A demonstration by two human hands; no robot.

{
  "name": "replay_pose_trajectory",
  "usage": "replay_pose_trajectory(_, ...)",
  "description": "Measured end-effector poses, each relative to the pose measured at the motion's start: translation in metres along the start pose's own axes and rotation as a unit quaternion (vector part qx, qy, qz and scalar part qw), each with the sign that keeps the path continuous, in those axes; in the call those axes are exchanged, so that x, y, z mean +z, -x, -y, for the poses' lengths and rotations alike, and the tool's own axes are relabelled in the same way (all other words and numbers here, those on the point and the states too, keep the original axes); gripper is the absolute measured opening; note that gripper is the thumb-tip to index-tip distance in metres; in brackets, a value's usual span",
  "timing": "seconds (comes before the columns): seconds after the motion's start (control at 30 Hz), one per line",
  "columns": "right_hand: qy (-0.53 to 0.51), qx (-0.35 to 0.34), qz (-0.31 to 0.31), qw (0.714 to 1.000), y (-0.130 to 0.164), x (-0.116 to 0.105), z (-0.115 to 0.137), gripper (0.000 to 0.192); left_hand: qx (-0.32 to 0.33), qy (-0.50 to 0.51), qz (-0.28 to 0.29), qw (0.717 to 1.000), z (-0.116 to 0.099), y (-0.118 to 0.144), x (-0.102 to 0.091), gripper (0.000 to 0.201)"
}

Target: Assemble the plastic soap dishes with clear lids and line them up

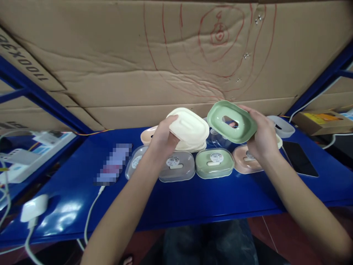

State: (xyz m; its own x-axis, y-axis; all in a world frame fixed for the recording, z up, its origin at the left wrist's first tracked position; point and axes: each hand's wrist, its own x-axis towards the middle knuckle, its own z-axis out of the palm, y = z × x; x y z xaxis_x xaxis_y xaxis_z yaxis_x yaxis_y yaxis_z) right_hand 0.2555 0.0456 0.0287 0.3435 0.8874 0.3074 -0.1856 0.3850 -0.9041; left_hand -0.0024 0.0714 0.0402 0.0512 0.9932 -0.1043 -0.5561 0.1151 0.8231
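Left hand (162, 141) is closed around a cream soap box (189, 127), fingers curled over its near edge, box lifted clear of the blue table (193, 200) and tilted, sitting at about 11 o'clock from view centre. Right hand (261, 134) grips a green tray (231, 121) with an oval hole in its middle, thumb side on the rim, tray tilted up toward me at about 1 o'clock. I see the two pieces close together, edges near but I can't tell if they touch.

Under the hands, on the table, a row of boxes: a clear grey lidded box (178, 165) at 6 o'clock of the cream one, a green lidded box (215, 162) just beside it to 3 o'clock, a pink box (245, 162) next along and partly behind my right wrist. Another clear lid (135, 160) sits at 9 o'clock of the grey box, a peach piece (147, 135) behind the left hand.

Black phone (299, 158) lies flat at 3 o'clock of the row. A white charger (34, 208) with its cable (91, 213) sits near the table's front at 8 o'clock. Cardboard sheet (110, 66) stands behind everything, red pen scribbles on it. Pale grey tray (282, 127) at 2 o'clock, by the right hand.
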Motion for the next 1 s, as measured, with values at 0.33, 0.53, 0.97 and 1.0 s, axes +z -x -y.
replay_pose_trajectory(0.33, 0.220, -0.240, 0.055, 0.944, -0.024, -0.046, -0.019, 0.030, 0.040, 0.020, -0.040, 0.998, -0.007, 0.018, -0.032, 0.032)
replay_pose_trajectory(0.53, 0.280, -0.356, 0.063, 0.889, 0.000, -0.033, -0.006, 0.041, 0.026, 0.014, -0.044, 0.999, 0.004, 0.019, -0.026, 0.023)
replay_pose_trajectory(0.97, 0.331, -0.508, 0.335, 0.722, 0.049, -0.002, -0.012, 0.083, -0.106, 0.068, 0.088, 0.988, 0.023, 0.044, -0.003, 0.035)
replay_pose_trajectory(1.0, 0.333, -0.505, 0.336, 0.722, 0.050, -0.002, -0.013, 0.084, -0.105, 0.072, 0.094, 0.987, 0.024, 0.045, -0.003, 0.037)
